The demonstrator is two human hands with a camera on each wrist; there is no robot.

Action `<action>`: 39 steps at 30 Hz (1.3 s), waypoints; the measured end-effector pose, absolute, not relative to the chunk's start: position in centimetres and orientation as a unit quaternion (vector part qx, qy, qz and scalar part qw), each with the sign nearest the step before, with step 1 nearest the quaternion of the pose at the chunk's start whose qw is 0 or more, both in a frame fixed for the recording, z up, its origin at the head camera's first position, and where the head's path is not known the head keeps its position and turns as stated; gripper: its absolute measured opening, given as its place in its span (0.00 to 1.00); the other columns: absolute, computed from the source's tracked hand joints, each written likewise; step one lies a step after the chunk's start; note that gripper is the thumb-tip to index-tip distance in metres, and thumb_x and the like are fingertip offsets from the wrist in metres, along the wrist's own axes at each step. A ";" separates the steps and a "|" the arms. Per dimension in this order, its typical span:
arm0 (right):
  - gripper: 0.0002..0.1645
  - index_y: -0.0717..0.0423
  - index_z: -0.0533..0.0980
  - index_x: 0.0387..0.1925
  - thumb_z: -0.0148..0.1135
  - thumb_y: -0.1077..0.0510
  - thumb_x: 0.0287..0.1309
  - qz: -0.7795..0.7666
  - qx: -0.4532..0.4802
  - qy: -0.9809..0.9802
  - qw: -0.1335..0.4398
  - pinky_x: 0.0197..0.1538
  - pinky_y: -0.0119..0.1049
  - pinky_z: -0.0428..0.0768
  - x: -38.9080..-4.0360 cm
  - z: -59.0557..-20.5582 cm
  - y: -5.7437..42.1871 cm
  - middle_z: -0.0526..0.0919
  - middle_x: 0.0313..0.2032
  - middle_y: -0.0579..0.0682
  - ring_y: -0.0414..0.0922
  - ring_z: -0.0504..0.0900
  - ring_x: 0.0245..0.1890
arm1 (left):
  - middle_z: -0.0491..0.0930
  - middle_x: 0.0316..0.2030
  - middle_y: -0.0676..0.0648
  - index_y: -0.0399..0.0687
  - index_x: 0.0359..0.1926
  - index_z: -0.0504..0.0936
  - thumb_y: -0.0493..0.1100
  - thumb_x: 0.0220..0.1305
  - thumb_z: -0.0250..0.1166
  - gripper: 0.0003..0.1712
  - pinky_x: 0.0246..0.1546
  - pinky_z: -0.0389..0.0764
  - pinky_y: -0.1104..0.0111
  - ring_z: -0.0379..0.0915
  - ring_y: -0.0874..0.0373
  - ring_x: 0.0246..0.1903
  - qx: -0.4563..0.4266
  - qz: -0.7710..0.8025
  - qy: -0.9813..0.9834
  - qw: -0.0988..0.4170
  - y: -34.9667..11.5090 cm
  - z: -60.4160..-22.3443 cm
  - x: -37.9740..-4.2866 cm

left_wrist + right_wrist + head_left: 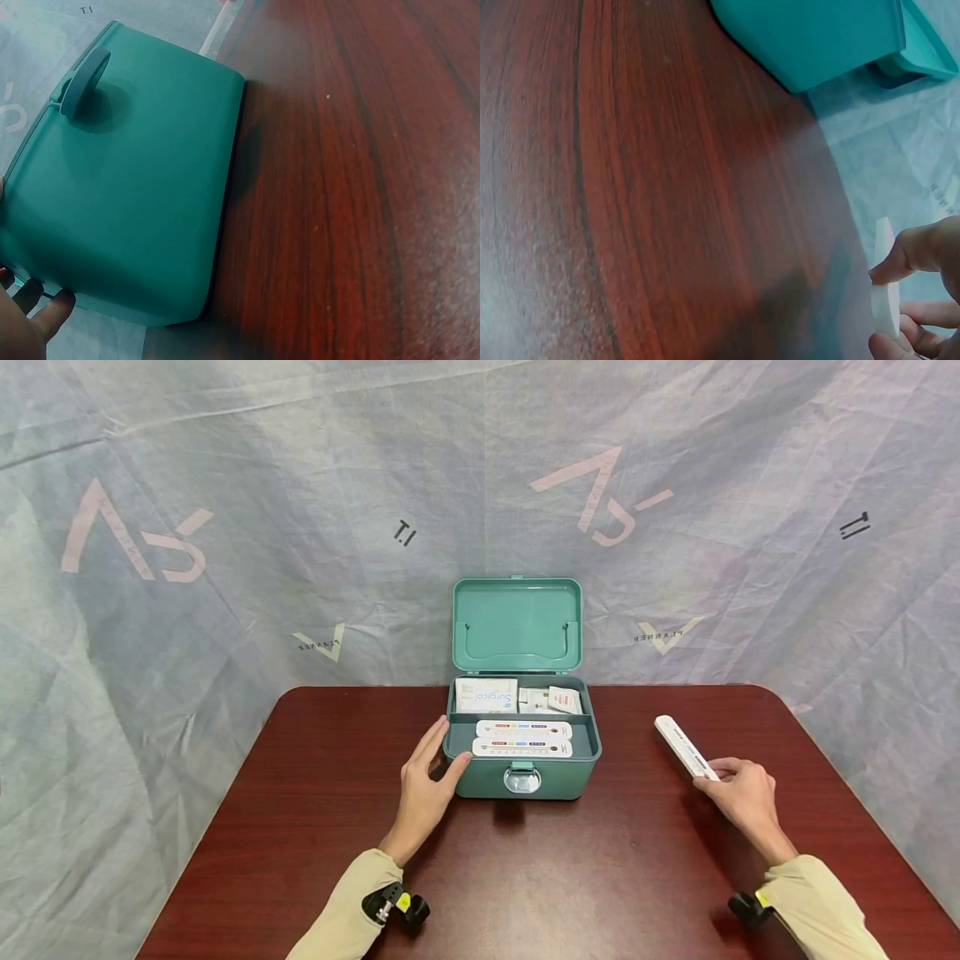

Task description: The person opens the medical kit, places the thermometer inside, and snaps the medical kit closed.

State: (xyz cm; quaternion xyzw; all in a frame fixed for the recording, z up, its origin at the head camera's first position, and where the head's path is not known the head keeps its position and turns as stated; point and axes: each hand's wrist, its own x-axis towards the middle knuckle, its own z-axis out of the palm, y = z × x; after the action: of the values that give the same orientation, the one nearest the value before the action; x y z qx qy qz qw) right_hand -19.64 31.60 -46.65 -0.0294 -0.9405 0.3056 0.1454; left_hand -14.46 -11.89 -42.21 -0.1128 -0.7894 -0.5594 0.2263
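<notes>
A green metal-clasped box stands on the table with its lid raised. Two white strip thermometers with coloured scales lie side by side in its front compartment. At the box's left side is my left hand, fingers extended along the wall and thumb at the front rim; its fingertips reach the box's edge in the left wrist view. To the right of the box, my right hand pinches another white thermometer by its near end, thumb against fingers. This thermometer slants up and left, above the table.
The rear compartment holds a white pack marked Surgical and small white packets, behind a divider. The dark red wooden table has rounded far corners. A grey printed cloth hangs right behind it.
</notes>
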 end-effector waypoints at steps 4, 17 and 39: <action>0.18 0.69 0.81 0.35 0.73 0.60 0.41 0.306 -0.018 -0.941 0.146 0.38 0.44 0.60 -19.6 -46.0 31.0 0.82 0.23 0.57 0.48 0.75 0.25 | 0.63 0.66 0.42 0.32 0.65 0.65 0.37 0.61 0.65 0.33 0.54 0.70 0.47 0.61 0.45 0.64 -0.113 -0.561 -0.790 0.219 -11.9 -42.3 -14.5; 0.17 0.66 0.82 0.34 0.73 0.61 0.38 0.306 0.012 -0.940 0.154 0.35 0.41 0.62 -19.9 -44.8 29.9 0.82 0.22 0.53 0.29 0.70 0.20 | 0.63 0.66 0.41 0.32 0.65 0.65 0.35 0.61 0.65 0.33 0.54 0.70 0.46 0.60 0.44 0.64 -0.112 -0.563 -0.789 0.219 -11.9 -42.3 -14.5; 0.19 0.66 0.82 0.35 0.74 0.60 0.37 0.300 0.017 -0.941 0.157 0.27 0.32 0.66 -19.7 -43.2 28.8 0.80 0.23 0.52 0.33 0.70 0.21 | 0.64 0.65 0.37 0.31 0.65 0.66 0.35 0.61 0.65 0.33 0.53 0.70 0.45 0.61 0.43 0.63 -0.118 -0.560 -0.788 0.226 -11.9 -42.4 -14.6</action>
State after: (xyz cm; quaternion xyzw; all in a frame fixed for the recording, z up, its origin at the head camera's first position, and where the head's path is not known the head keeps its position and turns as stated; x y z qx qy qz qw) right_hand -19.66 28.79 -43.24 0.0174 -0.9408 0.3002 0.1568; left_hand -14.59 -11.91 -42.40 -0.1179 -0.7881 -0.5600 0.2265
